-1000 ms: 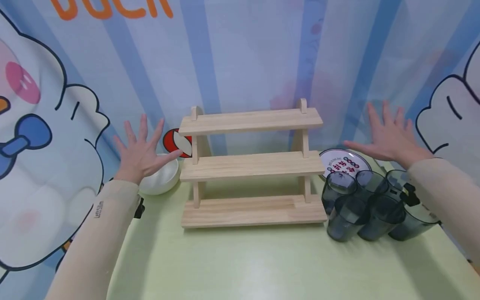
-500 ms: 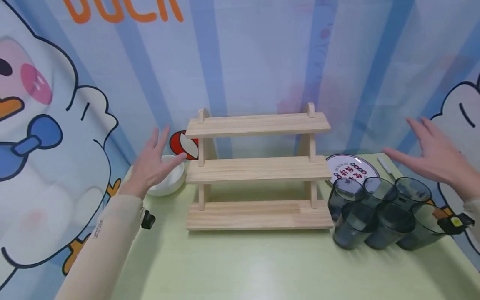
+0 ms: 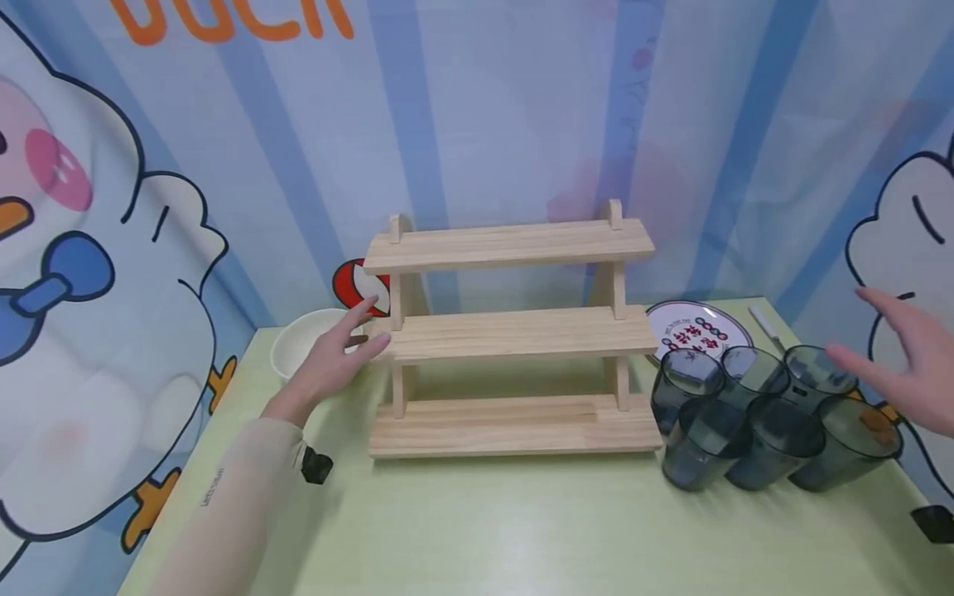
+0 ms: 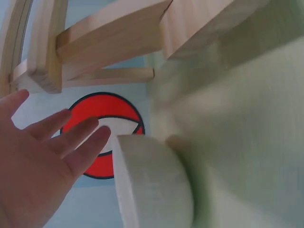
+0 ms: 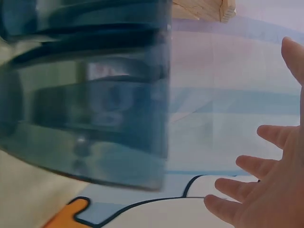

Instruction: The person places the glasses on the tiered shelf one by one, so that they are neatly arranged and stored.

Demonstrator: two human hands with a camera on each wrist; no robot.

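Left hand (image 3: 325,362), loose and empty, partly hides the bowl (image 3: 296,338); right hand (image 3: 915,356), likewise released, is cropped.

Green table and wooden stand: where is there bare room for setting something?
Free: the table before the stand, and its three shelves. Crowded: right of it, six glasses, the plate behind; back left, the bowl near the left hand.

A pale wooden shelf (image 3: 514,333) with 3 stepped boards stands upright on the light green tabletop (image 3: 507,530). Just to its right, 6 smoky, see-through glasses (image 3: 782,443) stand mouth up in 2 close rows of 3. Left of it, 1 white bowl (image 3: 294,341) sits, partly hidden.
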